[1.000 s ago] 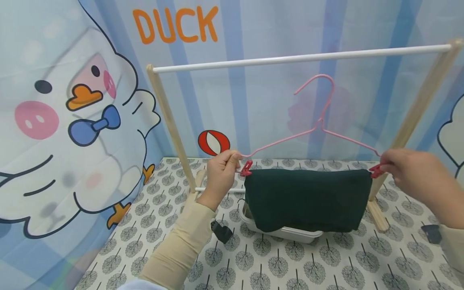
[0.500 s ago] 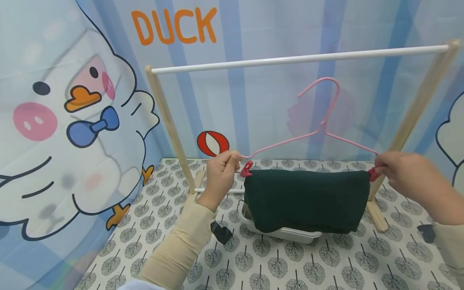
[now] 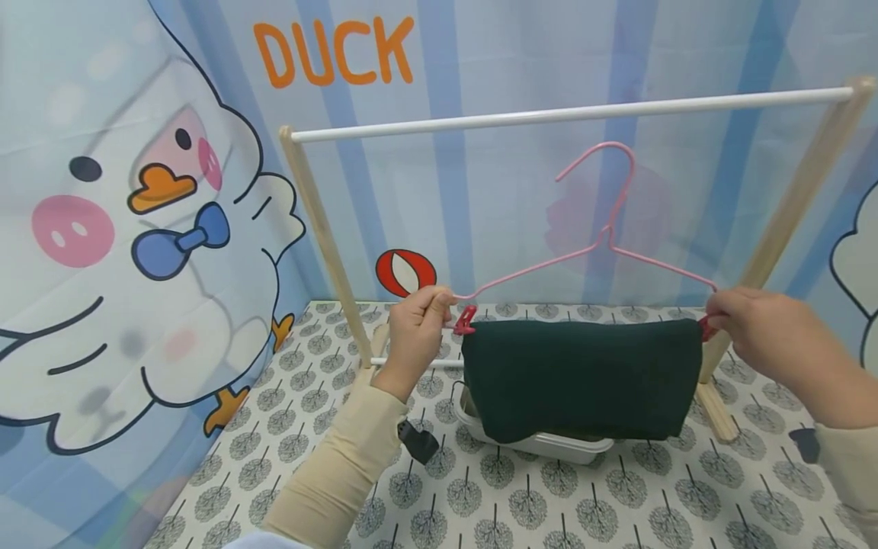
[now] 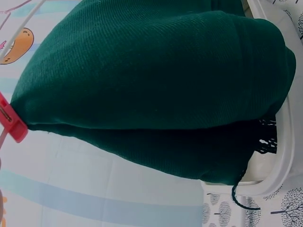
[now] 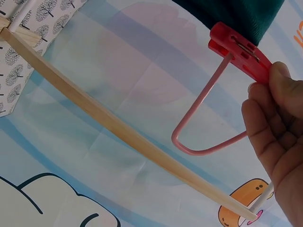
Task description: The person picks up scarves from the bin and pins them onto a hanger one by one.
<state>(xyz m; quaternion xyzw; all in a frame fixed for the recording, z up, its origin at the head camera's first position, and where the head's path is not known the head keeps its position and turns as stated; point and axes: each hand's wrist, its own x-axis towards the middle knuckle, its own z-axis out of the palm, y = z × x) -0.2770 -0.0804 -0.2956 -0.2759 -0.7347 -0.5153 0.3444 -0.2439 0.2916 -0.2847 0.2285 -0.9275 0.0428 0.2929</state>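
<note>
A dark green fringed scarf [image 3: 583,381] hangs folded over the bottom bar of a pink hanger [image 3: 538,265], its hook pointing up. My left hand [image 3: 420,328] grips the hanger's left end in the head view, just outside a red clothespin [image 3: 466,320] at the scarf's left edge. At the other edge, my right hand [image 5: 279,123] pinches a second red clothespin [image 5: 239,52] between thumb and finger. That clothespin sits on the scarf's edge and the hanger bar. Loose fringe [image 4: 267,137] dangles from the scarf in the left wrist view.
Behind the hanger stands a drying rack with a white top rod [image 3: 507,119] and wooden posts [image 3: 322,236]. A white plastic tub [image 3: 569,448] sits on the tree-patterned cloth [image 3: 507,503] below the scarf. A duck-print curtain [image 3: 494,46] hangs at the back.
My right hand has shifted slightly left and now covers more of its clothespin. The hanger's hook swayed right and came back. My left hand keeps its hold, nearly still.
</note>
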